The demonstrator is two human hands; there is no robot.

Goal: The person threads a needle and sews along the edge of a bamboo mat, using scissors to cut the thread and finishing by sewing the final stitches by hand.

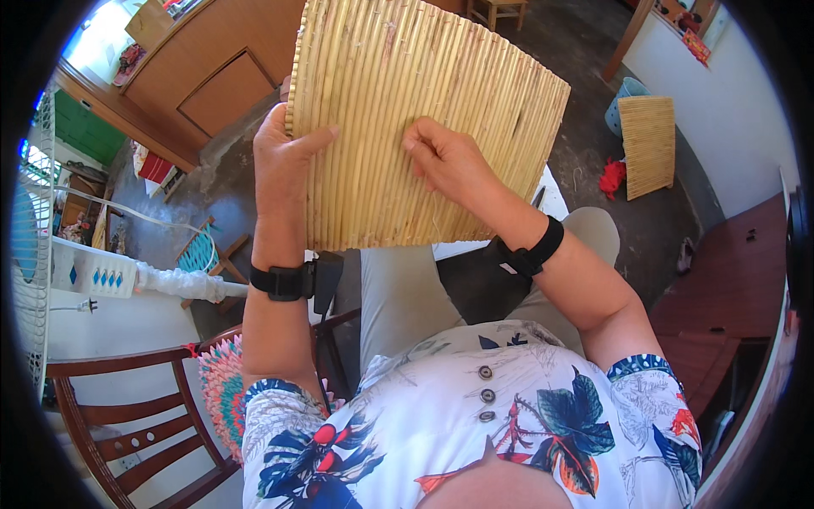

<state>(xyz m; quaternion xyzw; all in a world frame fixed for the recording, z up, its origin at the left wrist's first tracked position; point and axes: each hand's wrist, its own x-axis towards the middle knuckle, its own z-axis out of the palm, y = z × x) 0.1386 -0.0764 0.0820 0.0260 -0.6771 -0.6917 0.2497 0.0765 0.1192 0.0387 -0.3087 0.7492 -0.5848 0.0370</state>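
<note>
A stiff mat of straight yellow stalks (365,76), laid side by side, is held up in front of me above my lap. My left hand (282,165) grips its left edge, thumb on the near face and fingers hidden behind. Over the middle of the mat, my right hand (445,161) is closed in a pinch close to the stalks. Whatever sits between those fingertips is too small to make out. A faint pale thread (436,222) seems to hang against the mat below that hand. Each wrist wears a black strap.
To the right, a second stalk mat (649,148) leans by a blue basket (624,109), with a red bundle (612,178) on the floor beside it. At left are a wooden chair (140,414), a fan (32,254) and a small stool with turquoise webbing (200,249).
</note>
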